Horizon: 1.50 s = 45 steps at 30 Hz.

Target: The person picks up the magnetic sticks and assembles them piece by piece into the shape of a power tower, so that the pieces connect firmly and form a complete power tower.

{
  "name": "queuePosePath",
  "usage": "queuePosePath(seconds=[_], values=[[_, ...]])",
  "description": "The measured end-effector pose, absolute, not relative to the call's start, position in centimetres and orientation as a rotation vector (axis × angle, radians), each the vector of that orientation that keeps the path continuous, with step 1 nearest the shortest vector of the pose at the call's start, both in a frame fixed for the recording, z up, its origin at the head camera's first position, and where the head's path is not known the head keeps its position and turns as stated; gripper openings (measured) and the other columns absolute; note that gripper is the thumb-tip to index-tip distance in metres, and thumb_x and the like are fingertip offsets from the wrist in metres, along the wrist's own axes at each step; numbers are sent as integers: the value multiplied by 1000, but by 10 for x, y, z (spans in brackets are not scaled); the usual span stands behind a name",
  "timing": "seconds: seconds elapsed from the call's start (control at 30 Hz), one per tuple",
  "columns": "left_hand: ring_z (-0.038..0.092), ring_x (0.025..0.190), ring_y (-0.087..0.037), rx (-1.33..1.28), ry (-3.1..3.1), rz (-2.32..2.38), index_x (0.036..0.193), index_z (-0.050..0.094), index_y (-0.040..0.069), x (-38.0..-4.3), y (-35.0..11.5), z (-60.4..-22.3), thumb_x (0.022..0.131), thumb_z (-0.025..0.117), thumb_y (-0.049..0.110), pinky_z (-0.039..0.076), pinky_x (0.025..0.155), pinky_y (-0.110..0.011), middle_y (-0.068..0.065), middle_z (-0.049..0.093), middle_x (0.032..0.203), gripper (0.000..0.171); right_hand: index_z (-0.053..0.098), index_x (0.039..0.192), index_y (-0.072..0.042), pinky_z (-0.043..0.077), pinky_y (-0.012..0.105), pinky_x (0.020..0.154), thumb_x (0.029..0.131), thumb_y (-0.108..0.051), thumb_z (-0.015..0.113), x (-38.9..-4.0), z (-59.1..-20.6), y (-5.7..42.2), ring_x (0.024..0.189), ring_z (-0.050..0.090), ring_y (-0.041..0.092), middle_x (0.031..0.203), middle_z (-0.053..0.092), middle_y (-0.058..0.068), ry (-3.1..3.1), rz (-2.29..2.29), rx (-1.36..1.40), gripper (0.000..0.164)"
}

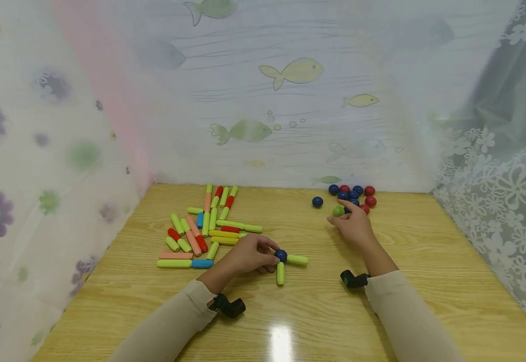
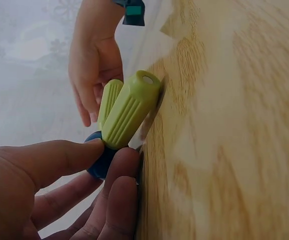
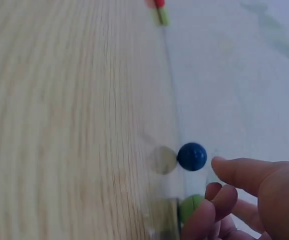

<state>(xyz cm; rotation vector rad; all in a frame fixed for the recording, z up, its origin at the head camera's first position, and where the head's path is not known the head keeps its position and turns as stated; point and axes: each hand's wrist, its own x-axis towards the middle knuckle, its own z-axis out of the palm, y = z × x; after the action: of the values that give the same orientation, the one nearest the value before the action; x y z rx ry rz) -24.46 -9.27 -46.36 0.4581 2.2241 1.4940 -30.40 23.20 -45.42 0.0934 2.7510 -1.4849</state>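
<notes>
My left hand [image 1: 251,254] grips a dark blue ball [image 1: 280,255] between thumb and fingers, low over the table. Two ribbed light-green rods, one pointing right [image 1: 297,260] and one toward the near edge [image 1: 281,274], are joined to that ball. In the left wrist view, the thumb presses beside the base of the rods. My right hand [image 1: 355,226] reaches to the ball cluster, thumb and index finger spread apart around a green ball [image 1: 338,211]. In the right wrist view, fingers [image 3: 223,202] overlap the green ball [image 3: 189,209], and a blue ball [image 3: 192,156] lies just beyond the thumb.
Several blue and red balls [image 1: 369,191] are grouped at the back right, with one blue ball [image 1: 318,201] off to their left. Many short and long rods [image 1: 175,263] in green, pink, red, yellow and blue lie at the left. A printed curtain [image 1: 290,125] borders the table's back.
</notes>
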Motion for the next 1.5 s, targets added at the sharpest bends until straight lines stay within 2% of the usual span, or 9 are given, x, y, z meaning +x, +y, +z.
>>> queuePosePath(seconds=[0.1, 0.3, 0.5, 0.63, 0.73, 0.87, 1.17, 1.5], values=[[77, 77, -21, 432, 2222, 1500, 117, 73, 10, -244, -92, -463, 92, 79, 17, 64, 67, -35, -7, 75, 95, 27, 39, 161, -16, 50, 31, 56, 98, -31, 72, -309, -454, 239, 58, 61, 20, 81, 71, 11, 2791, -1377, 146, 72], [77, 78, -23, 399, 2210, 1530, 115, 72, 8, -246, -93, -466, 91, 81, 17, 64, 67, -36, -10, 72, 99, 27, 49, 153, -8, 53, 30, 59, 98, -29, 71, -309, -454, 242, 59, 64, 18, 94, 70, 13, 2824, -1307, 176, 63], [76, 80, -21, 359, 2232, 1542, 112, 71, 5, -248, -94, -468, 90, 82, 16, 64, 69, -35, -12, 72, 101, 28, 64, 139, -8, 51, 30, 57, 97, -29, 72, -301, -458, 240, 57, 62, 18, 86, 69, 10, 2833, -1274, 106, 47], [75, 80, -21, 330, 2245, 1544, 109, 71, 4, -247, -94, -467, 88, 83, 16, 63, 69, -34, -12, 72, 102, 27, 69, 133, -7, 51, 31, 62, 96, -32, 75, -287, -456, 233, 70, 63, 19, 99, 70, 12, 2834, -1199, -38, 45], [74, 79, -21, 317, 2249, 1546, 108, 71, 4, -246, -95, -466, 87, 84, 16, 63, 69, -35, -12, 72, 102, 27, 73, 128, -8, 55, 31, 69, 94, -33, 78, -274, -454, 227, 86, 68, 19, 111, 71, 11, 2808, -1169, -141, 43], [74, 79, -21, 317, 2243, 1554, 107, 70, 3, -246, -95, -464, 87, 84, 15, 63, 70, -35, -12, 72, 102, 27, 77, 122, -11, 58, 31, 74, 91, -33, 81, -259, -454, 219, 97, 69, 20, 114, 73, 8, 2735, -1188, -233, 38], [74, 80, -22, 316, 2237, 1570, 107, 70, 2, -243, -96, -463, 87, 84, 14, 64, 70, -36, -13, 71, 102, 27, 79, 118, -11, 61, 30, 71, 89, -26, 83, -247, -457, 206, 89, 70, 14, 108, 75, 5, 2634, -1261, -347, 33], [74, 80, -21, 333, 2242, 1569, 107, 70, 2, -245, -95, -465, 87, 84, 14, 64, 70, -35, -13, 71, 102, 27, 79, 117, -11, 59, 27, 72, 89, -26, 84, -245, -455, 202, 90, 69, 14, 106, 76, 2, 2630, -1229, -382, 32]])
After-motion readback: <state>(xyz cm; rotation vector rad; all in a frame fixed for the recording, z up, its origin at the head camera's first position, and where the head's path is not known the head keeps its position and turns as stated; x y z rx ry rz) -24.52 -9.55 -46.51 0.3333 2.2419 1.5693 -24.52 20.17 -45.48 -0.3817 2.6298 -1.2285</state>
